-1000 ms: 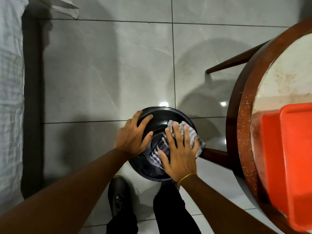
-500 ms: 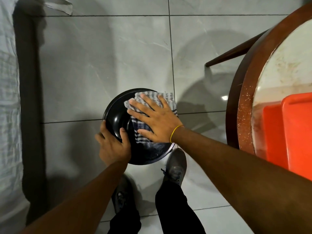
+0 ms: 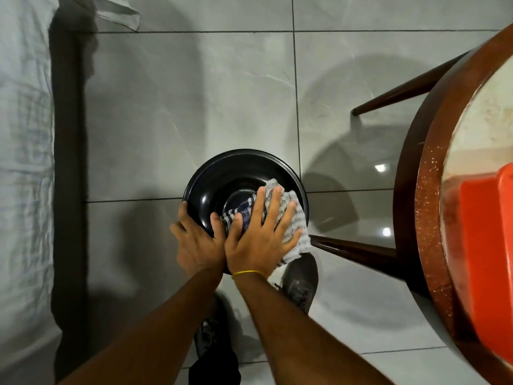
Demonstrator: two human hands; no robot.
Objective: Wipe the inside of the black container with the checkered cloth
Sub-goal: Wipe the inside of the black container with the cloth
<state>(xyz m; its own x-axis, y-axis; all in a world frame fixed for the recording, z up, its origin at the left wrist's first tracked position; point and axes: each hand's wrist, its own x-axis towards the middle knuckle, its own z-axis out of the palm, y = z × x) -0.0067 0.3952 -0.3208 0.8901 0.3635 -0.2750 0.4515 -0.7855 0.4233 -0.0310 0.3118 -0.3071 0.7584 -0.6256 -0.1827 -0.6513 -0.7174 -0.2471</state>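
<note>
Clearly, the black container (image 3: pixel 222 187) is held above the tiled floor (image 3: pixel 194 107), tilted so that its glossy inside faces the camera. It is judged to be rigid, fairly light and smooth enough to slip, so the rim is the sensible place for it to be gripped. The checkered cloth (image 3: pixel 288 215) is soft and limp; it is spread over the right inner wall and draped past the rim on that side, with one darker fold reaching toward the round bottom. It is best pressed flat under the palm rather than pinched.

The left hand (image 3: pixel 198 240) is clamped on the near-left rim, thumb inside the bowl and fingers wrapped over the outside edge. The right hand (image 3: pixel 261 240) is laid wide open with fingers splayed, pressed onto the cloth against the container's wall; nothing is gripped by it. The two hands touch at the near rim.

Below, two dark shoes (image 3: pixel 301 282) are seen on the tiles. To the right, a round wooden table (image 3: pixel 427 218) carries an orange tray (image 3: pixel 488 259), well apart from the container. A white sheet (image 3: pixel 25 162) lies along the left edge.
</note>
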